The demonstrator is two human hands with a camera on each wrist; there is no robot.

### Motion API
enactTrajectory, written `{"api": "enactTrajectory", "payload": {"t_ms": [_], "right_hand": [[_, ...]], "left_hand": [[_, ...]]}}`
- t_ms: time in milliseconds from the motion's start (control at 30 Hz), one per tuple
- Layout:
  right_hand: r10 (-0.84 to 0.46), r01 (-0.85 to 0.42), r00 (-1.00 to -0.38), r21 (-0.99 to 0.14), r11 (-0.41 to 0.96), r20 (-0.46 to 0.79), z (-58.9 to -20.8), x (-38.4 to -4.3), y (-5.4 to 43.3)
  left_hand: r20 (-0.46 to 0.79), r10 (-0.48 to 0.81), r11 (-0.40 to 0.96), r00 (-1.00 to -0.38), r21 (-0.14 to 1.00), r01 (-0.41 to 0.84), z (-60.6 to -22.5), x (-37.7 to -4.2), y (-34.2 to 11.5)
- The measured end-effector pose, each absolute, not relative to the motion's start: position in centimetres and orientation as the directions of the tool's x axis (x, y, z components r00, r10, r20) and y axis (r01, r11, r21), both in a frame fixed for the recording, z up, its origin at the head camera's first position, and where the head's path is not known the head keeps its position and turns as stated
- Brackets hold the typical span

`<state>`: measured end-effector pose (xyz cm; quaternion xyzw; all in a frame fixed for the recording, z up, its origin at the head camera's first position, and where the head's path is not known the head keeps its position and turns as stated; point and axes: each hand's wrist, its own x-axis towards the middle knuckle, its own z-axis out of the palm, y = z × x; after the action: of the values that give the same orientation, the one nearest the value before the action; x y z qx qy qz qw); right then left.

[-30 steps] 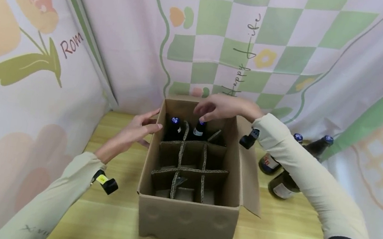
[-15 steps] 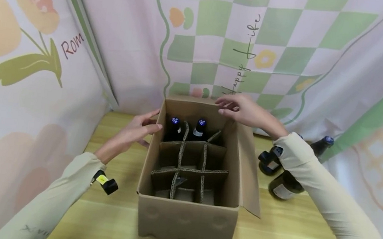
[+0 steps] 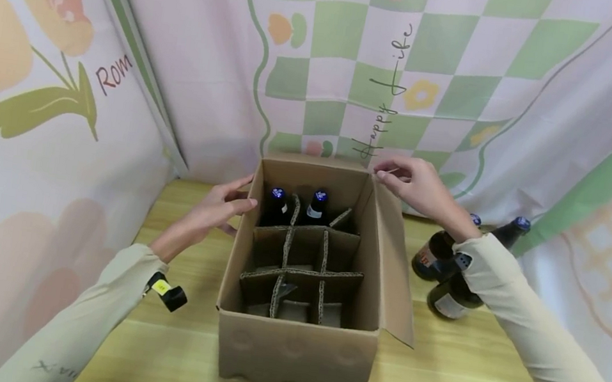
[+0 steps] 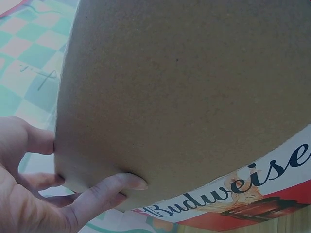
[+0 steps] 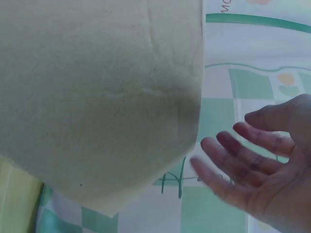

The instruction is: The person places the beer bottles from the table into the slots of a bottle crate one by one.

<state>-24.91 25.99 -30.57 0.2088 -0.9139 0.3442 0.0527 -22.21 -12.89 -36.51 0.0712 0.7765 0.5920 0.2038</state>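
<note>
Left sleeve [image 3: 87, 310] runs up to the left hand, wrist camera [image 3: 171, 296] strapped at its cuff. Left hand [image 3: 223, 206] grips the left side of the cardboard box [image 3: 293, 351]: thumb pressed on the brown face, fingers bent at the far edge. Red-and-white printed panel [image 4: 228, 199] sits just right of that thumb in the left wrist view, lettering partly cut off.

Box is open, directly right of the left hand, on the bench [image 3: 450, 378]. Divider [image 3: 301, 273] inside makes a three-by-three grid. First bottle [image 3: 276, 203], blue cap, is in the back-left cell, nearest the left hand. Second bottle [image 3: 317, 206] is in the back-middle cell, between the hands.

Right hand [image 3: 420, 183] is at the box's back-right corner, fingers loosely bent and spread, holding nothing. Right flap [image 3: 397, 267] hangs outward, nearer the wearer than that hand. Two more dark bottles [image 3: 447, 305] are on the bench right of the right hand, partly hidden by the right sleeve [image 3: 521, 322].
</note>
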Motion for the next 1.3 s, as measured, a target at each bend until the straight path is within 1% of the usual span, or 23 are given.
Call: {"api": "enactTrajectory", "payload": {"t_ms": [133,200,367,467,633,867,1033,1167,1300], "right_hand": [[-0.240,-0.334,-0.942,-0.632,0.699,0.233,-30.6,-24.5,26.9],[-0.206,-0.316,-0.948,-0.644,0.697,0.242,-30.7,-24.3,27.4],[-0.172,-0.277,-0.959,-0.633,0.723,0.224,-31.3,-23.8,28.7],[-0.147,-0.234,-0.971,-0.616,0.752,0.190,-31.8,-23.7,29.7],[-0.115,-0.176,-0.984,-0.622,0.763,0.136,-32.3,-23.7,31.7],[-0.092,-0.070,-0.996,-0.599,0.798,-0.005,-33.0,-23.1,33.8],[-0.075,-0.023,-0.995,-0.591,0.806,-0.063,-33.6,-22.4,34.8],[-0.030,0.000,-0.999,-0.571,0.821,-0.043,-34.2,-21.8,35.5],[0.037,0.015,-0.999,-0.526,0.850,0.030,-34.7,-21.4,36.0]], "left_hand": [[-0.231,0.352,0.294,-0.907,0.947,-0.127,-36.5,-22.2,-12.9],[-0.231,0.354,0.292,-0.906,0.948,-0.127,-36.6,-22.2,-13.0],[-0.229,0.357,0.285,-0.905,0.950,-0.128,-36.6,-22.2,-13.0],[-0.230,0.355,0.287,-0.906,0.949,-0.129,-36.6,-22.2,-13.1],[-0.231,0.350,0.288,-0.908,0.949,-0.130,-36.7,-22.2,-13.2],[-0.229,0.356,0.285,-0.906,0.950,-0.128,-36.8,-22.3,-12.9],[-0.232,0.352,0.287,-0.907,0.949,-0.132,-36.9,-22.2,-12.9],[-0.236,0.352,0.290,-0.906,0.948,-0.134,-36.8,-22.2,-12.9],[-0.235,0.355,0.290,-0.905,0.948,-0.133,-36.9,-22.3,-13.0]]}}
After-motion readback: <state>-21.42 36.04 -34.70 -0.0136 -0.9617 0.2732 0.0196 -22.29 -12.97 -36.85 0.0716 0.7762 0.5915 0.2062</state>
